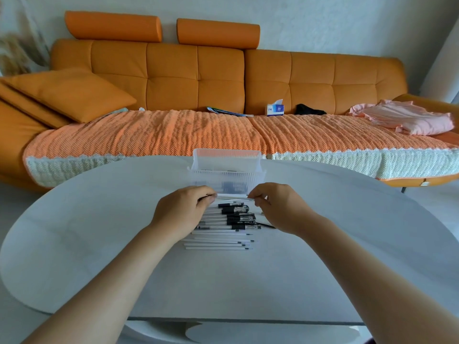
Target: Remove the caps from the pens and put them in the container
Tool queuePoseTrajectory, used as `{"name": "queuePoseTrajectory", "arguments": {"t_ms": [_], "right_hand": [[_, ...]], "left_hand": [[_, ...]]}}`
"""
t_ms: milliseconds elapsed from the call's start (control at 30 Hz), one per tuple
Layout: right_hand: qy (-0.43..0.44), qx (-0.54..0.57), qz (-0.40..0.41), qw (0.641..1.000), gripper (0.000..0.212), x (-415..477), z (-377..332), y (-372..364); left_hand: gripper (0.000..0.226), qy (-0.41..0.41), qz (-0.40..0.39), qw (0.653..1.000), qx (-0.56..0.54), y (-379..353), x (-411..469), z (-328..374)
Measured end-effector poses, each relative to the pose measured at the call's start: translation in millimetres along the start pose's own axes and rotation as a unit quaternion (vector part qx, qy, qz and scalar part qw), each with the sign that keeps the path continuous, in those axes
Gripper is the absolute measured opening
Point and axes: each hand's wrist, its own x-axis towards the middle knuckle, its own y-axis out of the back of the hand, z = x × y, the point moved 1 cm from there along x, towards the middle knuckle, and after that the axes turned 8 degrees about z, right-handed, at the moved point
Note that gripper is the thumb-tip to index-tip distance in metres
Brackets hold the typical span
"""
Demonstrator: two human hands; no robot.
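Note:
A row of white pens (221, 232) lies side by side on the grey table (99, 244), several with black grips and clear caps. Behind them stands a clear ribbed plastic container (227, 170) with dark pieces inside. Just in front of the container, my left hand (183, 209) and my right hand (275, 204) pinch the two ends of one white pen (232, 196), holding it level above the row. My left fingers cover its left end, so the cap there is hidden.
The table is a rounded grey top with its near edge at the bottom. Beyond it runs an orange sofa (223, 78) with a knitted cover, a tissue box (275, 109), papers and pink cloth (407, 117).

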Motion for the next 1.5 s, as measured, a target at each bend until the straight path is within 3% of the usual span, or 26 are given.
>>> {"name": "queuePoseTrajectory", "arguments": {"t_ms": [667, 867, 1100, 1267, 1500], "right_hand": [[0.003, -0.008, 0.008, 1.0, 0.025, -0.3, -4.1, -0.9], [0.074, 0.011, 0.02, 0.997, 0.022, -2.3, -10.5, -4.0], [0.084, 0.041, 0.011, 0.996, 0.039, -2.2, -12.8, -7.5], [0.038, 0.017, 0.003, 0.999, 0.009, -1.2, 3.6, 0.1], [0.065, 0.053, -0.018, 0.996, 0.012, -6.0, -9.3, -1.5]], "left_hand": [[0.019, 0.017, -0.083, 0.996, -0.041, -0.2, 1.3, -0.1], [0.019, -0.014, -0.096, 0.994, -0.042, -0.2, -2.1, 3.9], [0.018, -0.025, -0.1, 0.994, -0.041, -5.8, -2.2, 4.9], [0.018, -0.021, -0.099, 0.994, -0.036, -2.0, -3.2, 3.0], [0.019, -0.027, -0.107, 0.992, -0.055, -5.1, -5.3, 9.6]]}}
